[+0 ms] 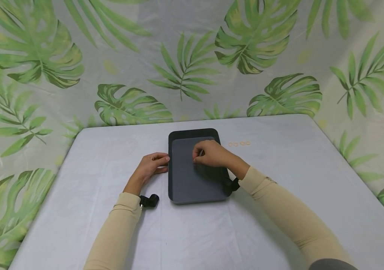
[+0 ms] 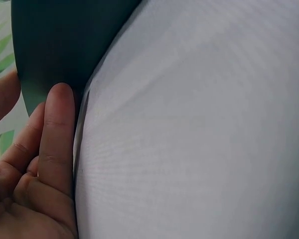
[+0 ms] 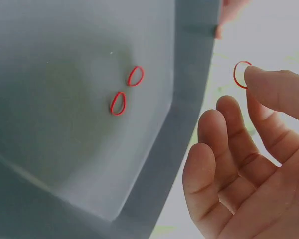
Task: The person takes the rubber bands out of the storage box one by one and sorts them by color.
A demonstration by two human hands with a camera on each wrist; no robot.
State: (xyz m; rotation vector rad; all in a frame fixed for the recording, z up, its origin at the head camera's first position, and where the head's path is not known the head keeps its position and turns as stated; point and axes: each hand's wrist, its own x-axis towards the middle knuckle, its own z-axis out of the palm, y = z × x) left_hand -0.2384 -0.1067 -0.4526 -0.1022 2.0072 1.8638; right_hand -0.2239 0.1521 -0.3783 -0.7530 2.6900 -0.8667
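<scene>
My left hand (image 1: 149, 165) rests at the left side of a dark grey rectangular tray (image 1: 192, 189), its fingers touching the outer wall (image 2: 55, 45). Between right thumb and forefinger I pinch a thin red rubber band (image 3: 234, 74). That right hand (image 1: 210, 153) hovers over the tray's upper middle; in the head view the band is too small to make out. Two more red rubber bands, an upper one (image 3: 129, 78) and a lower one (image 3: 112, 104), lie apart on the tray floor.
A short row of several small orange-looking rings (image 1: 235, 144) lies on the white tablecloth (image 1: 279, 165), right of the tray's far end. Leaf-printed cloth (image 1: 185, 71) hangs behind the table. Each wrist carries a black camera, such as the left one (image 1: 150, 200).
</scene>
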